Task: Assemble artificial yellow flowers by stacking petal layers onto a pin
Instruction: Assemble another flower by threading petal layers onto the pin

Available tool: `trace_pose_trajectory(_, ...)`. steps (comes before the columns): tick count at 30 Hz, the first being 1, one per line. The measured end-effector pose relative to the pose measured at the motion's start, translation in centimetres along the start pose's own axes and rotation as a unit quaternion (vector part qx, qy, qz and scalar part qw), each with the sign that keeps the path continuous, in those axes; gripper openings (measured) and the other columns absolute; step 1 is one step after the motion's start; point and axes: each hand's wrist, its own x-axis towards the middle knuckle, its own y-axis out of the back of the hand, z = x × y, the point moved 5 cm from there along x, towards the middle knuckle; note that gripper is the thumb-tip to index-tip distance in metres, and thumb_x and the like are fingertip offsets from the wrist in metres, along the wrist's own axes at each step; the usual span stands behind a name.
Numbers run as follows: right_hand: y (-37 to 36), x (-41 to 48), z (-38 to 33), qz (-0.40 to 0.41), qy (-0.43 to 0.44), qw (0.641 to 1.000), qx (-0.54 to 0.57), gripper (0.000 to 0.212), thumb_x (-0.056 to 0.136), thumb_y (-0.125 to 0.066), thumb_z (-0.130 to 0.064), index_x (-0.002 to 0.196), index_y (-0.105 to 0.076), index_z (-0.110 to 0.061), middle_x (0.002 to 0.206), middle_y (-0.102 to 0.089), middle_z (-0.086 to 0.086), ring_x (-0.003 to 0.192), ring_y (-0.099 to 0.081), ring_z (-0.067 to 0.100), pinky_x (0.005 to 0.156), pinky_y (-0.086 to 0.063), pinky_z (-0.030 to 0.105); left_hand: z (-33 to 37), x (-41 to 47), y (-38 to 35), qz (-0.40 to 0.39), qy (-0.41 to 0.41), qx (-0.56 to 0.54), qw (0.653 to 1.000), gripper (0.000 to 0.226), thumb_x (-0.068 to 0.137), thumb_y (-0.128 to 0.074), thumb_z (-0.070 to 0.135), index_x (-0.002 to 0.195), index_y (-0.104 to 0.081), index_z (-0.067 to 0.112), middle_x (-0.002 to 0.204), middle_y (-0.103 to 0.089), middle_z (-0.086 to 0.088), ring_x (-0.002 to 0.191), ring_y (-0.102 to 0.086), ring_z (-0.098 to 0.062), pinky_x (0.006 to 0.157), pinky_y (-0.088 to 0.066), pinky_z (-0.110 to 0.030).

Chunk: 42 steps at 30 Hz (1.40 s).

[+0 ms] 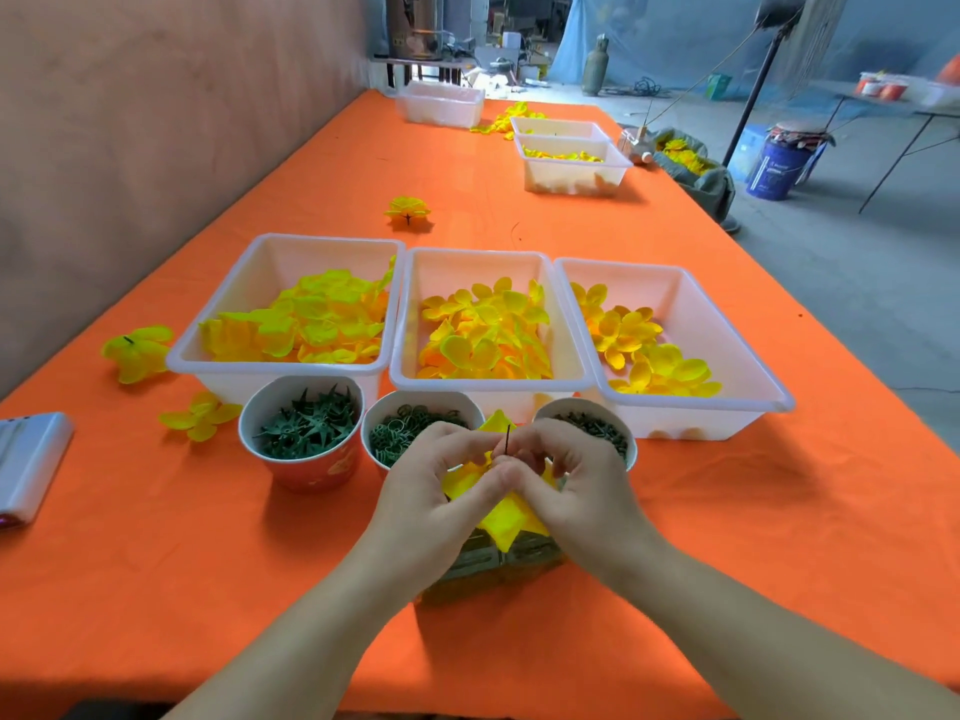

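Pinching a yellow petal layer (506, 517) round a dark pin (507, 440), left hand (436, 483) and right hand (579, 488) both curled, fingertips almost meeting at the shaft, just above a greenish block (483, 563) near the front edge of the desk (156, 537). Probably midway through threading, judging by the pin tip poking up above the fabric; impossible to say how many layers already stacked, with fingers hiding the base. Plenty to go wrong from here: pushing off-centre and tearing the hole; pressing sideways and bending the thin pin; loosening the pinch and dropping layer and pin among the three cups (306, 472) just beyond the knuckles; catching one with a wrist and spilling green parts. Working on orange cloth, faintly creased, perhaps soft enough to hide a dropped pin in a fold. Beyond the cups, three white trays (467, 267) of loose yellow petals side by side, more farther down, a few finished flowers (137, 353) lying loose at left, a white device (26, 459) at the left edge. Set in a workshop: plain pinkish wall (156, 122) at left, bare concrete floor (831, 283) at right, a gas cylinder (596, 65) and a blue bucket (779, 166) well apart from the desk.
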Motion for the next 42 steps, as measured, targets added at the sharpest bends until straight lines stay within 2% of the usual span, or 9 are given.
trace_pose_trajectory(5, -1.3, -1.2, 0.7, 0.095, 0.013, 0.995, 0.016, 0.010, 0.087, -0.063, -0.025, 0.089, -0.072, -0.029, 0.103, -0.060, -0.007, 0.104, -0.060, 0.018, 0.087, -0.050, 0.040, 0.0, -0.1, -2.3, 0.033, -0.038, 0.035, 0.998, 0.048, 0.087, -0.046, 0.052, 0.132, -0.056, 0.040, 0.145, -0.043, 0.004, 0.145, -0.029, -0.011, 0.116, -0.028, -0.032)
trace_pose_trajectory(9, -1.9, -1.7, 0.6, 0.140, 0.048, 0.988, -0.042, 0.022, 0.089, -0.055, -0.025, 0.095, -0.075, -0.017, 0.118, -0.060, -0.004, 0.115, -0.056, 0.019, 0.096, -0.046, 0.040, -0.3, -0.1, -2.9, 0.052, -0.057, 0.018, 0.997, 0.050, 0.093, -0.037, 0.045, 0.135, -0.056, 0.028, 0.143, -0.049, 0.008, 0.142, -0.034, -0.010, 0.117, -0.027, -0.031)
trace_pose_trajectory(13, -2.5, -2.0, 0.6, 0.171, 0.058, 0.981, -0.070, 0.024, 0.092, -0.054, -0.026, 0.100, -0.075, -0.017, 0.129, -0.057, -0.002, 0.124, -0.050, 0.017, 0.105, -0.038, 0.031, -0.3, -0.2, -3.1, 0.072, -0.089, 0.031, 0.993, 0.042, 0.097, -0.032, 0.037, 0.138, -0.046, 0.038, 0.147, -0.046, 0.014, 0.146, -0.029, -0.009, 0.121, -0.021, -0.032)
trace_pose_trajectory(18, -2.9, -2.0, 0.5, 0.193, 0.058, 0.977, -0.066, 0.023, 0.092, -0.056, -0.022, 0.096, -0.075, -0.010, 0.125, -0.061, 0.002, 0.119, -0.055, 0.021, 0.102, -0.042, 0.034, -0.3, -0.3, -3.3, 0.094, -0.078, 0.049, 0.991, 0.041, 0.096, -0.030, 0.038, 0.134, -0.044, 0.041, 0.130, -0.041, 0.050, 0.140, -0.028, 0.007, 0.117, -0.021, -0.019)
trace_pose_trajectory(22, -3.0, -2.4, 0.8, 0.201, 0.063, 0.974, -0.082, 0.025, 0.092, -0.055, -0.021, 0.094, -0.075, -0.005, 0.123, -0.063, 0.008, 0.115, -0.057, 0.026, 0.098, -0.045, 0.043, -0.4, -0.5, -3.4, 0.101, -0.073, 0.066, 0.990, 0.042, 0.095, -0.029, 0.037, 0.133, -0.048, 0.040, 0.123, -0.040, 0.056, 0.137, -0.030, 0.009, 0.116, -0.024, -0.020)
trace_pose_trajectory(31, -2.4, -2.7, 0.8, 0.157, 0.047, 0.982, -0.095, 0.019, 0.085, -0.065, -0.013, 0.097, -0.078, -0.006, 0.129, -0.063, 0.011, 0.121, -0.055, 0.032, 0.102, -0.044, 0.050, -0.3, -0.5, -3.3, 0.048, -0.067, 0.058, 0.995, 0.048, 0.094, -0.038, 0.014, 0.141, -0.052, 0.017, 0.144, -0.048, 0.014, 0.141, -0.027, 0.010, 0.123, -0.021, -0.039)
trace_pose_trajectory(35, -1.1, -2.4, 0.1, 0.054, 0.014, 0.991, -0.119, 0.044, 0.076, -0.069, -0.024, 0.120, -0.072, -0.019, 0.140, -0.057, 0.001, 0.138, -0.044, 0.024, 0.110, -0.038, 0.052, -0.5, -0.2, -1.8, -0.006, -0.006, 0.000, 1.000, 0.063, 0.080, -0.052, 0.018, 0.142, -0.049, 0.030, 0.150, -0.046, 0.009, 0.143, -0.034, -0.003, 0.120, -0.029, -0.040)
trace_pose_trajectory(38, 0.3, -2.2, 0.5, -0.019, -0.022, 0.999, -0.029, 0.062, 0.075, -0.068, -0.023, 0.135, -0.058, -0.034, 0.150, -0.045, -0.012, 0.145, -0.031, 0.005, 0.118, -0.032, 0.039, -0.8, -0.4, -0.2, 0.047, -0.004, -0.032, 0.998, 0.053, 0.071, -0.055, 0.018, 0.122, -0.064, 0.025, 0.136, -0.058, 0.011, 0.133, -0.049, -0.008, 0.110, -0.042, -0.046)
trace_pose_trajectory(42, 1.6, -1.7, 0.2, 0.054, 0.001, 0.998, -0.012, 0.023, 0.080, -0.074, -0.014, 0.098, -0.077, -0.029, 0.119, -0.065, -0.005, 0.121, -0.055, 0.006, 0.099, -0.045, 0.026, -1.4, -0.7, 0.5, 0.105, -0.006, -0.018, 0.994, 0.009, 0.079, -0.069, 0.025, 0.086, -0.073, 0.025, 0.122, -0.064, 0.012, 0.122, -0.059, -0.011, 0.088, -0.054, -0.053)
